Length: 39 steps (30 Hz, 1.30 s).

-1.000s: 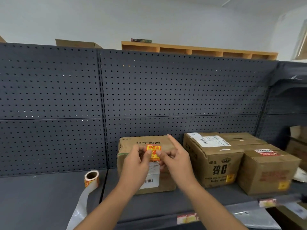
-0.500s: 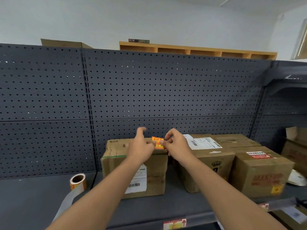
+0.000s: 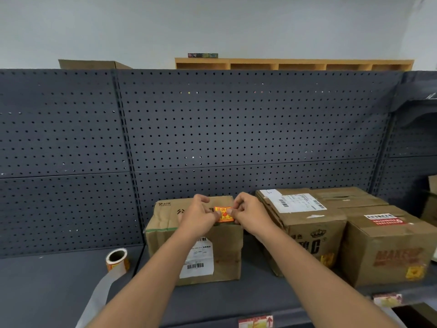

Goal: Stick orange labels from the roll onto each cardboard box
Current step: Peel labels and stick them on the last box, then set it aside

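An orange label (image 3: 224,214) lies on top of the left cardboard box (image 3: 196,240), near its front edge. My left hand (image 3: 199,217) pinches the label's left side and my right hand (image 3: 248,215) pinches its right side. The label roll (image 3: 117,259) stands on the dark shelf to the left, with a strip of empty backing paper (image 3: 98,297) trailing toward me. Two more cardboard boxes, the middle box (image 3: 300,230) and the right box (image 3: 387,247), stand to the right, each with an orange label low on its front.
A dark pegboard wall (image 3: 212,129) backs the grey shelf (image 3: 54,287). Small price tags (image 3: 256,321) sit on the shelf's front edge. More boxes are partly visible at the far right edge (image 3: 431,204). A wooden cubby unit (image 3: 293,64) shows above the pegboard.
Both hands carried the orange label from the box's front face up to its top and now hold it down near the front edge. The camera view shifted slightly.
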### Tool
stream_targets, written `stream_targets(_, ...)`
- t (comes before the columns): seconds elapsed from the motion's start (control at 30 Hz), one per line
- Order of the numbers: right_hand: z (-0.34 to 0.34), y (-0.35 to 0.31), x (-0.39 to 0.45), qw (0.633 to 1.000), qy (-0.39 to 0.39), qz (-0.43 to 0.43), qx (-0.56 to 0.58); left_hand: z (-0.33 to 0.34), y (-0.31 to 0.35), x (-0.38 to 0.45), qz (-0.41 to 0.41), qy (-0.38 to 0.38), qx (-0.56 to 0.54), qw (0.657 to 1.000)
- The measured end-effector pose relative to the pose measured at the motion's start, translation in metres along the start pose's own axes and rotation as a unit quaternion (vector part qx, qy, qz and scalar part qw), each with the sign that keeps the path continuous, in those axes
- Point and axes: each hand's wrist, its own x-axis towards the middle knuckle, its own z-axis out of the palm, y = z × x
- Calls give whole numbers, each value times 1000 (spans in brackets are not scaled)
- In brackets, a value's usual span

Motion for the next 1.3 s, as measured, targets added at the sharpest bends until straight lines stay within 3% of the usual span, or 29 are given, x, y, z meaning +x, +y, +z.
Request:
stream_targets(0.33, 1, -2, 0, 1000, -11, 16, -16, -2, -6, 7, -16, -55, -33, 998)
stream_targets(1.03, 4, -8, -4, 996, -18, 24, -89, 5, -4, -1, 26, -37, 46, 998)
stream_targets(1.3, 15, -9, -10, 985, 8, -30, -168, 7, -7, -6, 61, -13, 99, 993)
